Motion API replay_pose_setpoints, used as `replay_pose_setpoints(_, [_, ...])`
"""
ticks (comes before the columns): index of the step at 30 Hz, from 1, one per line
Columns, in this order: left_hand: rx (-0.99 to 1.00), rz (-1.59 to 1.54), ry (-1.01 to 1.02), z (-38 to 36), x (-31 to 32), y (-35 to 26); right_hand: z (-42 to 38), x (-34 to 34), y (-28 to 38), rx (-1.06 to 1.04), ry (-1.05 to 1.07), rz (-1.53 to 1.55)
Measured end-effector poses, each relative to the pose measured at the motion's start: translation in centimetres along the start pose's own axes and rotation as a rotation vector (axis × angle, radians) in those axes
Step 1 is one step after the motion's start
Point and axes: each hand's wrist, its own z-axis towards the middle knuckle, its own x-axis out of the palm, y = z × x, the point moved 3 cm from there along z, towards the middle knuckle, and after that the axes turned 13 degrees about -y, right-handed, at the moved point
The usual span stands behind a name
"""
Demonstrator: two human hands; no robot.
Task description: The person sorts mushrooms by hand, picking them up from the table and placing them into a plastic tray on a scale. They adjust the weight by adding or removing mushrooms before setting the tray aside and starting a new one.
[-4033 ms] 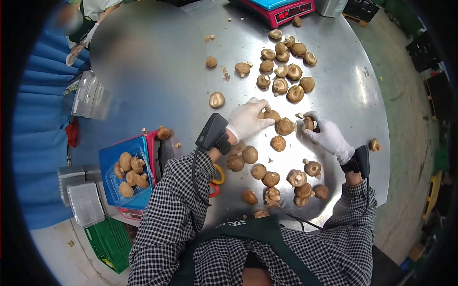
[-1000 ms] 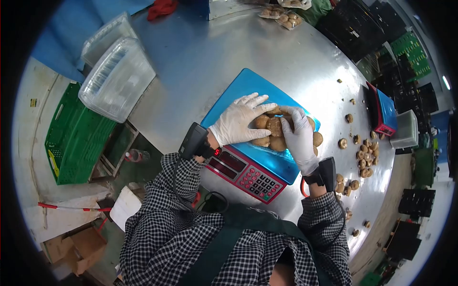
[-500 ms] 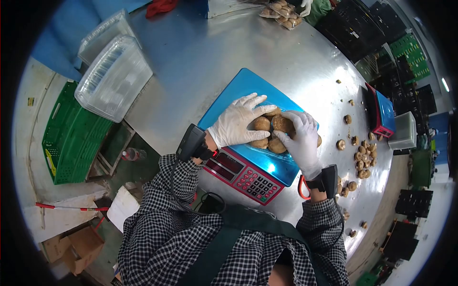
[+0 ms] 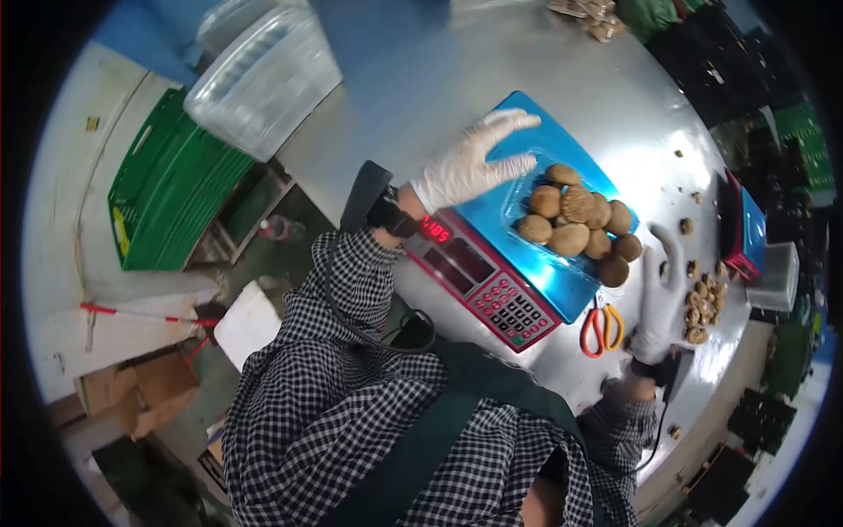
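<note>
A shiny metal table [image 4: 395, 105] carries the red scale [image 4: 483, 206], whose blue top holds a clear tray [image 4: 516, 195] of mushrooms [image 4: 569, 239]. The left hand [image 4: 479, 162], gloved, is spread wide, empty, over the scale's edge; the right hand [image 4: 660, 294] is open beyond the scissors [image 4: 593, 336], and whether it grips the small brown shape between its fingers cannot be told. Farther off lie loose mushrooms [image 4: 701, 307], a second scale [image 4: 746, 230] and stacked plastic trays [image 4: 263, 88]. Half a second ago both hands cupped the trayed mushrooms; now they are apart
</note>
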Motion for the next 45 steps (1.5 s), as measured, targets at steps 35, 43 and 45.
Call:
replay_pose_setpoints(35, [-0.631, 0.091, 0.011, -1.2, 2.1, -0.9, -1.4, 2.2, -9.7, 0.538, 0.316, 0.423])
replay_pose_setpoints(43, [-0.566, -0.005, 0.013, 10.6, -0.7, 6.9, 12.0, 7.9, -6.7, 0.450, 0.349, 0.308])
replay_pose_setpoints(45, [-0.535, 0.021, 0.029, 13.4, -1.3, 9.3, 15.1, 10.9, -6.9, 0.446, 0.348, 0.307])
